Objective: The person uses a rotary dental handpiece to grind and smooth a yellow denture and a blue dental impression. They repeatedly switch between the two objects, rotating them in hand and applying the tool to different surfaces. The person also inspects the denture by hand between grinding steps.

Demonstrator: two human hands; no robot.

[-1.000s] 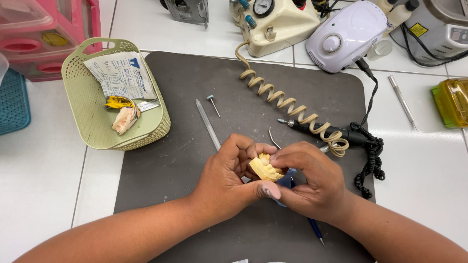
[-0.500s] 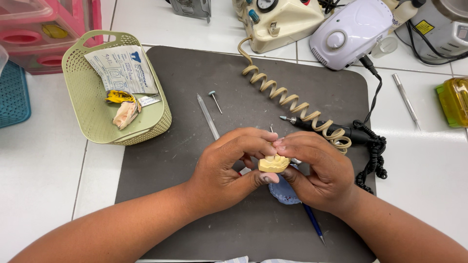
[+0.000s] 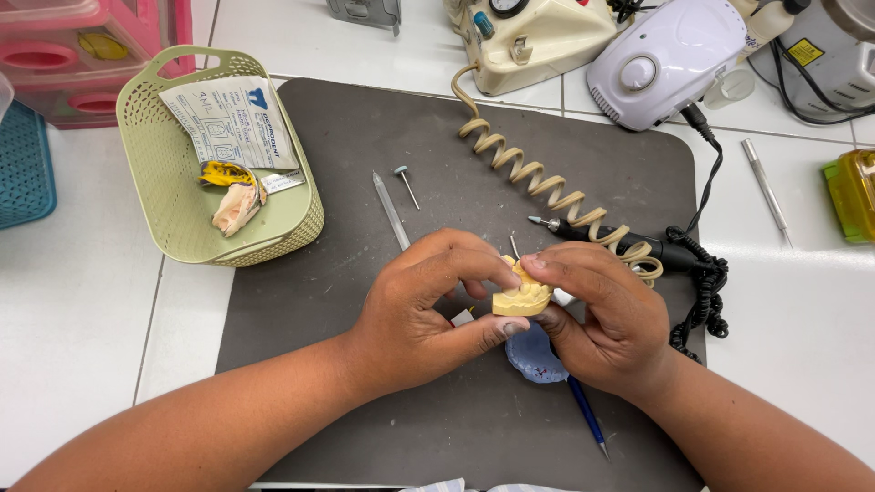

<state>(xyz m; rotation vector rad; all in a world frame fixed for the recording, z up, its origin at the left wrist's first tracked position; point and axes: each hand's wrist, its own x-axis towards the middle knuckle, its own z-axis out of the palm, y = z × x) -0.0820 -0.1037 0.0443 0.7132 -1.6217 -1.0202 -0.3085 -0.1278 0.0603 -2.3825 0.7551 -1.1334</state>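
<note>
Nearest the camera, both forearms are reaching in over the near edge of the dark grey mat [image 3: 365,164], which is lying on the white tiled counter [image 3: 73,319]. The left hand [image 3: 424,305] and right hand [image 3: 602,314] are meeting over the middle of the mat, and together they are pinching a yellow dental cast [image 3: 521,296]: the left thumb is pressing under it and the left fingers are curling over its top, while the right fingers are closing on its right side. Under the right hand a blue pad [image 3: 533,355] is lying on the mat, with a blue pen [image 3: 588,415] pointing toward the near edge. Bare mat is lying open to the left of the hands and along the near edge. Just beyond the hands a thin metal instrument [image 3: 392,211] and a small mounted bur [image 3: 405,184] are resting apart, and a black handpiece [image 3: 620,241] is lying to the right, joined to a cream coiled cord [image 3: 529,178]. At the mat's left edge a pale green basket [image 3: 173,219] is holding a white printed rectangular slip [image 3: 228,123] and a yellow-and-pink piece [image 3: 232,191]. Farther back are standing a cream control unit [image 3: 533,36] and a white motor box [image 3: 670,59], with a yellow box [image 3: 852,196] at the right edge and a pink plastic drawer unit [image 3: 82,55] at the far left.
</note>
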